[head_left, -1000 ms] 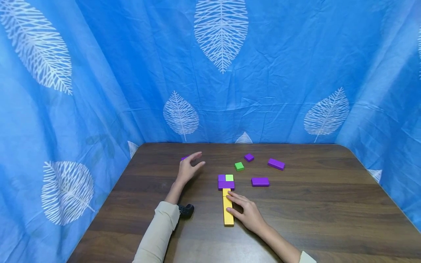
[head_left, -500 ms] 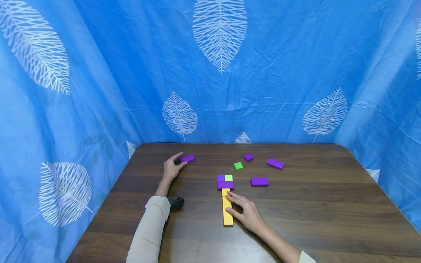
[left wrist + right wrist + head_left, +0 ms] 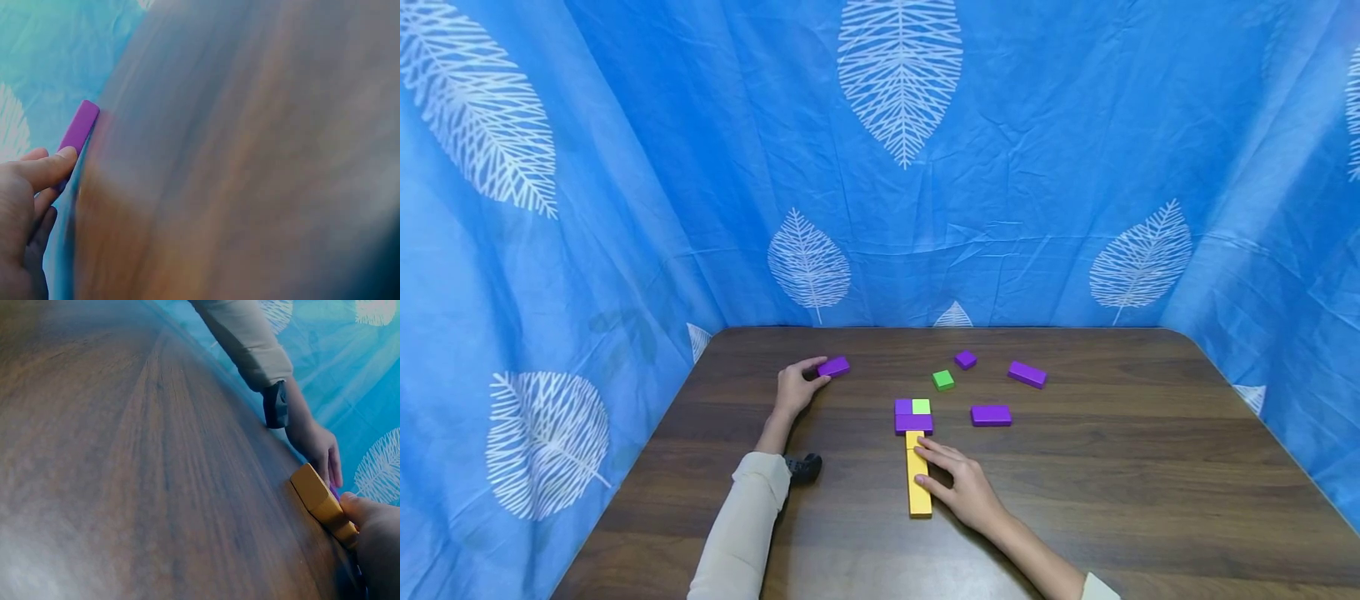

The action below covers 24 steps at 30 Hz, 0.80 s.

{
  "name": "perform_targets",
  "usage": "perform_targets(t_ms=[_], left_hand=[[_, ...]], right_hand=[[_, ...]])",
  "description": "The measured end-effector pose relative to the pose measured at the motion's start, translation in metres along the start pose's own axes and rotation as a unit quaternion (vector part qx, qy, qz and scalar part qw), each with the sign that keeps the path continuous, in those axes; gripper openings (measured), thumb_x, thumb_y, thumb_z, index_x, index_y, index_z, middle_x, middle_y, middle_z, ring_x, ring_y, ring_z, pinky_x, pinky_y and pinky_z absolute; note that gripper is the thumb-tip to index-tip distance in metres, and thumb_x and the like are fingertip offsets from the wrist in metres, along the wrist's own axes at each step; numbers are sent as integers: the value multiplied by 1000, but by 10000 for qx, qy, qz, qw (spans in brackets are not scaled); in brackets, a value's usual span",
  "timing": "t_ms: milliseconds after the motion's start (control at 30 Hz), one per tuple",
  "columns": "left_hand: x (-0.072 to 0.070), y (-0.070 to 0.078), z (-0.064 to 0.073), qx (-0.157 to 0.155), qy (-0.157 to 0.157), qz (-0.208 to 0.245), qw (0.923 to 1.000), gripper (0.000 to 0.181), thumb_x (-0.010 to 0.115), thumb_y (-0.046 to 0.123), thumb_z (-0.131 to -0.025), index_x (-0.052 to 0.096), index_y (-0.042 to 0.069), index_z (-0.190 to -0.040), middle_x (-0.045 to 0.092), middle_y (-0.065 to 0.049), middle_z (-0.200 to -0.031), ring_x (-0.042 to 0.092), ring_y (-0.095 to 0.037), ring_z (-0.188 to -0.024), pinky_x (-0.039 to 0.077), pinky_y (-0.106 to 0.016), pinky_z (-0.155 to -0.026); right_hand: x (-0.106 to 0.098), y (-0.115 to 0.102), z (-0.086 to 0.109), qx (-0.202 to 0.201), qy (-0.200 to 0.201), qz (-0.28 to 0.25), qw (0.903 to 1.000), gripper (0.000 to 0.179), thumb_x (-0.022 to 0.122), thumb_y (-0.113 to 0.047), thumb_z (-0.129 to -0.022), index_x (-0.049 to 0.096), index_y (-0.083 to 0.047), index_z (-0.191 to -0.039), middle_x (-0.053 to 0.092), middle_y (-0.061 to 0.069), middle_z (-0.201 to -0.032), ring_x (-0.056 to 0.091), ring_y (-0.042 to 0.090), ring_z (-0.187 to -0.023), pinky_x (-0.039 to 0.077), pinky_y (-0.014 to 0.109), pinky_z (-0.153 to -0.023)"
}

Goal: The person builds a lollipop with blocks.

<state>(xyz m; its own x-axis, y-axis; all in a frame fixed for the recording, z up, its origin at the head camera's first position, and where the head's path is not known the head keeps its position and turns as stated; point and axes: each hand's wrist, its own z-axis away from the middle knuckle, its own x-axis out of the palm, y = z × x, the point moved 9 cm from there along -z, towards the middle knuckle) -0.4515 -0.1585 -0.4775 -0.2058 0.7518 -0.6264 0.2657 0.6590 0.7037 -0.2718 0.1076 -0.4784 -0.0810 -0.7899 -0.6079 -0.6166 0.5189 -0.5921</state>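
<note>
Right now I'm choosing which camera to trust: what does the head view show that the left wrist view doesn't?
Only the head view shows the right hand touching the yellow blocks, the purple-and-green cluster, and loose blocks such as the green block. Only the left wrist view shows, close up, a fingertip touching the purple block. Both show the left hand at that block on the table.

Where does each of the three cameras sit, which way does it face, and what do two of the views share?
Head: worn on the head, facing forward and down at the brown wooden table; both hands and sleeves show.
Left wrist: worn on the left wrist, looking along the left hand to the small flat purple block it pinches.
Right wrist: worn on the right wrist, looking across the table; the right hand rests against the long yellow block row.
Shared: head and left wrist views both show the purple block.
</note>
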Motion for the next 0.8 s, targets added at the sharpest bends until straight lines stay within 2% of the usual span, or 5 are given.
perform_targets(t_ms=[367, 533, 800], left_hand=[[15, 39, 26, 488, -26, 79, 9988, 36, 82, 21, -69, 72, 12, -103, 69, -8, -100, 62, -26, -99, 48, -40, -87], [24, 50, 39, 637, -253, 222, 9974, 37, 83, 22, -67, 73, 12, -102, 70, -5, -98, 63, -23, -98, 49, -38, -86], [35, 62, 55, 1045, -615, 16, 9926, 38, 83, 20, -67, 72, 9, -101, 69, -5, -98, 63, -19, -94, 50, -36, -81]], right_hand=[[-1, 0, 0, 28, 20, -29, 10000, 42, 70, -25, -82, 63, -5, -118, 56, 5, -127, 53, 26, -115, 43, 45, -93], [-1, 1, 1, 74, 10, -9, 10000, 42, 70, -26, -82, 63, -6, -118, 56, 5, -127, 53, 26, -115, 43, 45, -93], [-1, 1, 0, 49, -12, 39, 10000, 42, 70, -26, -82, 64, -6, -118, 56, 5, -127, 53, 26, -114, 43, 45, -93]])
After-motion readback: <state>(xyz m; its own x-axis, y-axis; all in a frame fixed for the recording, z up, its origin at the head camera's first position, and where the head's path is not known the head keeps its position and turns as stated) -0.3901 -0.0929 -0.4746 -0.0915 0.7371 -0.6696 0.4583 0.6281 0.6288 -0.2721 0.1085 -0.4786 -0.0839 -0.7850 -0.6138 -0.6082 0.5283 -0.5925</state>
